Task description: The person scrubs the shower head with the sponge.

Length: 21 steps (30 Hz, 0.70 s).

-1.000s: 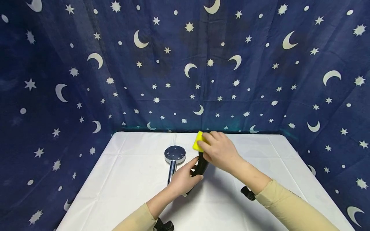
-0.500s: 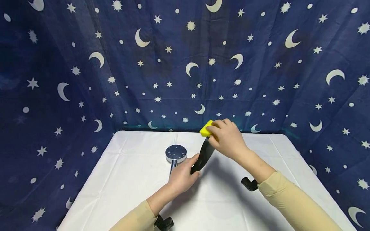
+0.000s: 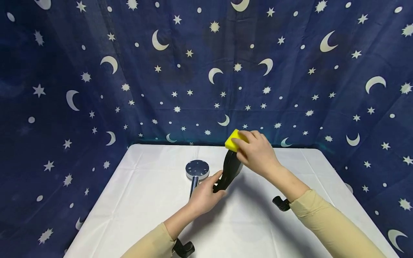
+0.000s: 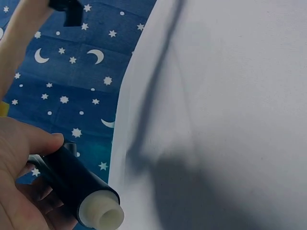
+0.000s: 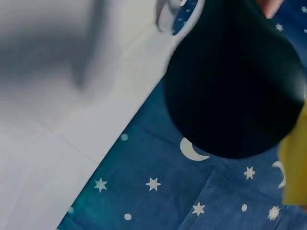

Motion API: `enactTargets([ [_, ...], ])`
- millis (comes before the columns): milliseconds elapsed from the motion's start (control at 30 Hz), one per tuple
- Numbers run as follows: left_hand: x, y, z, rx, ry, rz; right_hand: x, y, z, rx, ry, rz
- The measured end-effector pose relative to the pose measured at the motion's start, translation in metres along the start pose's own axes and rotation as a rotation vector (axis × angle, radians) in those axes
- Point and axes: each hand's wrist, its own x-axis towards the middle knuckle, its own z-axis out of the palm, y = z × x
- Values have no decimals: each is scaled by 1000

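My left hand (image 3: 206, 197) grips a black shower head (image 3: 231, 168) by its handle, tilted up over the table. A pale hollow connector shows at the handle's end in the left wrist view, beside my left thumb. In the right wrist view the shower head's broad round dark back (image 5: 235, 86) fills the upper right. My right hand (image 3: 258, 152) pinches a yellow sponge (image 3: 235, 140) between fingers and thumb, right at the shower head's upper end. A chrome shower head (image 3: 197, 169) lies on the table just left of my left hand, which hides part of its handle.
The white-covered table (image 3: 138, 193) spreads beneath both hands. A dark blue curtain (image 3: 193, 82) with moons and stars stands behind it and at the sides. Black wrist-camera mounts (image 3: 281, 203) stick out from both wrists.
The right hand with the sponge has moved up and slightly right along the shower head. The black shower head has been raised and turned, its broad end rising. The chrome one stays put.
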Motion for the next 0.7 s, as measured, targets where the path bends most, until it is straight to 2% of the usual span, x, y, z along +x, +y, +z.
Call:
enactTargets([
  [67,2,0,0,-41,-7,-22,-4,-1,2,12,21,-46],
  [167,4,0,1,-143,-12,-61,-12,-16,7,-2,21,-192],
  [267,6,0,3,-285,-18,-107,-23,-33,12,-38,-29,-328],
  [367,5,-2,6,-415,-20,-141,-34,-45,16,-60,-105,-400],
  [433,5,-2,7,-468,-20,-151,-38,-46,18,-66,-132,-422],
  [533,4,-1,5,-527,-25,-185,-37,-35,19,-59,-117,-409],
  [700,6,1,2,-577,-42,-227,-31,-10,21,1,-41,-314],
])
